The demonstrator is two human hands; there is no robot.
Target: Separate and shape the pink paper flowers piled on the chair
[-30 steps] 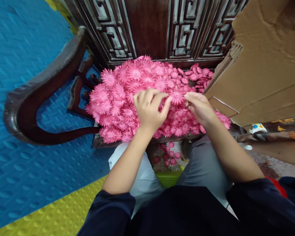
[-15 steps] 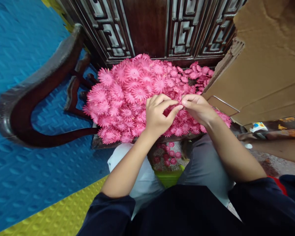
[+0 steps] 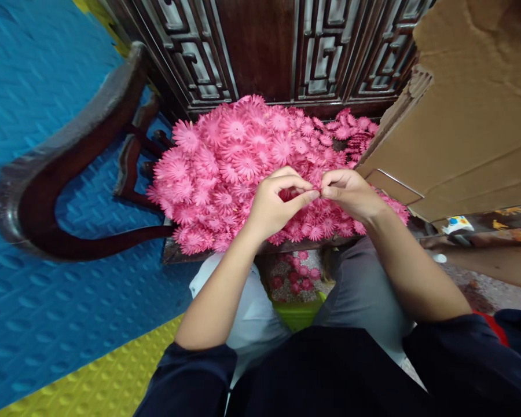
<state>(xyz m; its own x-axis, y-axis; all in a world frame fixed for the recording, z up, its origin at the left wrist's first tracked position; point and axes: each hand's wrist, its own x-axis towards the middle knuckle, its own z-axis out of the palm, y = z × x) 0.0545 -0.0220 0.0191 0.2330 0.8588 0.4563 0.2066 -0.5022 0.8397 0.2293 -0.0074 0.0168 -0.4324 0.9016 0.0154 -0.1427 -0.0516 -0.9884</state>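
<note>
My left hand (image 3: 273, 202) and my right hand (image 3: 351, 194) meet fingertip to fingertip above a heap of pink artificial flowers (image 3: 234, 168). Between thumb and forefinger, each hand pinches at a small pink flower piece (image 3: 320, 191), mostly covered by the fingers, so its exact shape is hidden. The heaped flowers have narrow petals and paler centres. Smaller, darker pink flower pieces (image 3: 359, 136) lie at the heap's back right.
The heap rests on a dark wooden seat with a curved armrest (image 3: 69, 145) at left and a carved back (image 3: 256, 52) behind. A large cardboard sheet (image 3: 473, 116) stands at right. Several pink flowers (image 3: 301, 272) lie on the floor between my knees. Another person's arm (image 3: 490, 265) shows at right.
My left hand has shifted slightly left and down, its wrist turned a little. The right fingertips have dropped slightly, still meeting the left ones. The flower heap looks the same.
</note>
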